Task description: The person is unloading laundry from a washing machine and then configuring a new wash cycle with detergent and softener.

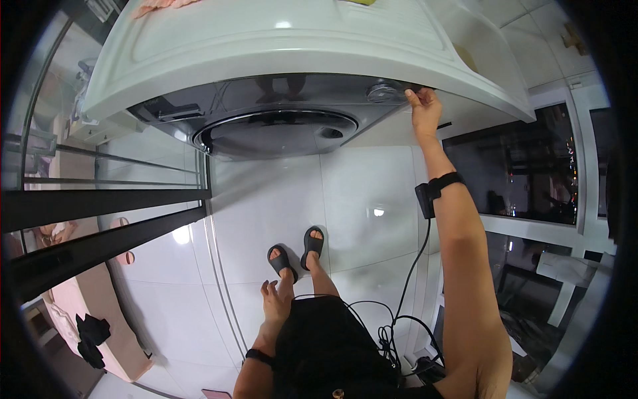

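Right hand (426, 112) curled at right end of glossy dark-grey front-loading washing machine (332, 93); whether fingers gripped or merely touched, could not tell. Step probably called for light, precise fingertip contact, knuckles clear of smooth white counter rim (279, 63) just above hand. Round silvery knob (384, 93) lay just left of right thumb; dark oval-looking glass door (266, 136) farther left. Left hand (276, 306) hung loosely open, empty, well apart from machine.

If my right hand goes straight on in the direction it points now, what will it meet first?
Probably the machine's dark front panel, at its right end, just below the white countertop. The right hand looks very near it or touching; depth is unclear.
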### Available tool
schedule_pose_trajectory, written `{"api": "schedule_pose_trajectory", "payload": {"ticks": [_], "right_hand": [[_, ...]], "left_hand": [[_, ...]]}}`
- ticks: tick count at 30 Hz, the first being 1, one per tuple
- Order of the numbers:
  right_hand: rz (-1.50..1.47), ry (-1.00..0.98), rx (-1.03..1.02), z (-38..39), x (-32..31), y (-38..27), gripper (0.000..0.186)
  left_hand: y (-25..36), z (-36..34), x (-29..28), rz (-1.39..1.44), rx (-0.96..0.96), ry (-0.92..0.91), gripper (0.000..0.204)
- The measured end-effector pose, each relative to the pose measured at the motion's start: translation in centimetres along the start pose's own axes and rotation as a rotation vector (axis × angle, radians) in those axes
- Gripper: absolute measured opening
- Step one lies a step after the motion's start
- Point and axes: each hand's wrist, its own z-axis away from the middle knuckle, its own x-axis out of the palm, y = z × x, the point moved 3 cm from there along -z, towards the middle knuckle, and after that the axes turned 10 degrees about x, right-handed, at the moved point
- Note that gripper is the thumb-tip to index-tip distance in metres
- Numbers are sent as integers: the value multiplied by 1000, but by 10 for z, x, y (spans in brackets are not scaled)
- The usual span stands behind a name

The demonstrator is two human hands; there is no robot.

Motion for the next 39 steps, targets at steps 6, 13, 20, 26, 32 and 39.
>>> {"api": "schedule_pose_trajectory", "payload": {"ticks": [6,13,20,26,32,39], "right_hand": [[19,68,-43,-2,0,4,34],[-15,25,4,-2,3,5,37],[-177,2,137,14,6,-1,54],[-49,98,-67,32,-7,-11,53],[267,367,-463,43,-18,-49,56],[495,361,-503,50,-24,-65,61]], "left_hand": [[-30,15,13,-99,-35,-95,50],[-69,36,23,-120,-90,-123,50],[-76,39,13,-98,-103,-38,50],[-53,33,13,-29,-201,-73,51],[-45,29,33,-5,-255,-94,52],[-39,23,39,4,-198,-100,54]]}}
